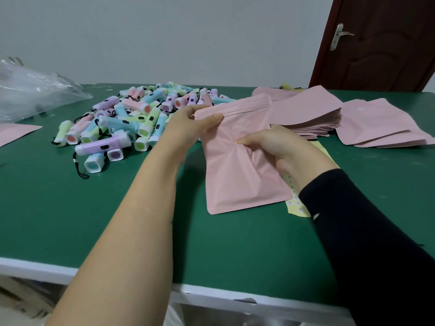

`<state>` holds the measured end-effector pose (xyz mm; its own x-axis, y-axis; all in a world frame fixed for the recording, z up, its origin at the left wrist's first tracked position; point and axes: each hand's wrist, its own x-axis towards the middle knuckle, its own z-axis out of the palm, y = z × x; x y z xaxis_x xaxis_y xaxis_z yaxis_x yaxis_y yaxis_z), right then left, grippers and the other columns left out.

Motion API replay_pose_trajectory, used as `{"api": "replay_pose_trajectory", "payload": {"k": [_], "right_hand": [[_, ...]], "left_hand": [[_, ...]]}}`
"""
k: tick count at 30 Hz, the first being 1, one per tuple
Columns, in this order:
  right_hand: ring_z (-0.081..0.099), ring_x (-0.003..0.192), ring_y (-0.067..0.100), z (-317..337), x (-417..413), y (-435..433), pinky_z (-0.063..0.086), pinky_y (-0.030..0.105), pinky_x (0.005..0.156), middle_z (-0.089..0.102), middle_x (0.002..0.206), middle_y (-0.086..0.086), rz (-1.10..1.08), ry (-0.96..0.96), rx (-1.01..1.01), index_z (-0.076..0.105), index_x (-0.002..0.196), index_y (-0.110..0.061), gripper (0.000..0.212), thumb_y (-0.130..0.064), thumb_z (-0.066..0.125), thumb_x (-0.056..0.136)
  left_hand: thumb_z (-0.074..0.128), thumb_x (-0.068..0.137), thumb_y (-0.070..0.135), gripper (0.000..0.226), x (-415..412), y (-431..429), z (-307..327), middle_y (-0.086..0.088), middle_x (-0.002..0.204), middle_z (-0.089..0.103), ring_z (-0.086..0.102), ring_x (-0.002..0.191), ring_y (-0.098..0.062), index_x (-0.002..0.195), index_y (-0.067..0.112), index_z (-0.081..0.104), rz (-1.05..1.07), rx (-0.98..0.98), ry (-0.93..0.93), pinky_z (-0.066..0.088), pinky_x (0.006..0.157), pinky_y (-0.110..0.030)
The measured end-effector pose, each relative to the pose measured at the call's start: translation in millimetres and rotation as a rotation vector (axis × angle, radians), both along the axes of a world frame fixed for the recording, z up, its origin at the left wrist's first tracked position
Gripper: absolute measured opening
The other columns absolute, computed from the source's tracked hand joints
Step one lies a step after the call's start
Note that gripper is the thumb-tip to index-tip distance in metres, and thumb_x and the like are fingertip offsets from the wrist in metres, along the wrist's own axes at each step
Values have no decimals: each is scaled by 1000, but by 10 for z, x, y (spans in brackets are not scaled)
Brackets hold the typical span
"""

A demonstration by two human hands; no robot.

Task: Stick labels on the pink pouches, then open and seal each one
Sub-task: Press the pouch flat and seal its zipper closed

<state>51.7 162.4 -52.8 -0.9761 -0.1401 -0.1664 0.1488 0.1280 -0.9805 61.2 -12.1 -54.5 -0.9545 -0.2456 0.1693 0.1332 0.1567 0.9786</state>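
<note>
1. One pink pouch [237, 161] is held up over the middle of the green table [94, 220], tilted, with its zip edge at the top and its lower corner close to the tabletop.
2. The left hand [188, 127] pinches the pouch's top corner at ten o'clock, thumb on the front just under the zip strip.
3. The right hand [282, 147], at three o'clock, grips the pouch's middle, and the film creases around the thumb. The two hands are a little apart, both clamped on the same pouch.
4. A yellow label sheet [296, 205] lies flat at five o'clock, partly under the right wrist.
5. A stack of pouches [306, 114] sits at one o'clock, with more pouches [376, 128] fanned out at two o'clock.
6. At ten o'clock is a heap of pastel torches [122, 123]. Beyond it, at the table's far left, is a clear plastic bag [35, 95].
</note>
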Motion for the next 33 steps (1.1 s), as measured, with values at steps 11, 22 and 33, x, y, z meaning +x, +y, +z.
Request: {"api": "replay_pose_trajectory", "payload": {"k": [11, 22, 33], "right_hand": [[69, 91, 32, 13, 17, -1, 56, 48, 87, 69, 106, 16, -35, 1, 92, 57, 123, -5, 52, -5, 73, 74], [69, 91, 33, 9, 9, -10, 56, 48, 88, 70, 105, 16, -35, 0, 106, 58, 123, -4, 53, -4, 73, 73], [68, 94, 33, 3, 23, -18, 55, 46, 89, 70, 106, 16, 1, 21, 138, 61, 120, -4, 45, -3, 71, 76]], "left_hand": [[76, 86, 21, 22, 89, -37, 104, -3, 76, 54, 39, 41, 2, 101, 7, 71, 14, -406, 68, 34, 44, -12], [73, 87, 32, 19, 51, 40, 65, 11, 76, 60, 48, 63, -3, 100, 18, 72, 40, -485, 112, 36, 53, -13], [65, 93, 28, 18, 48, 125, 64, -6, 93, 71, 63, 88, -23, 97, 12, 71, 74, -579, 120, 49, 78, -34]]}}
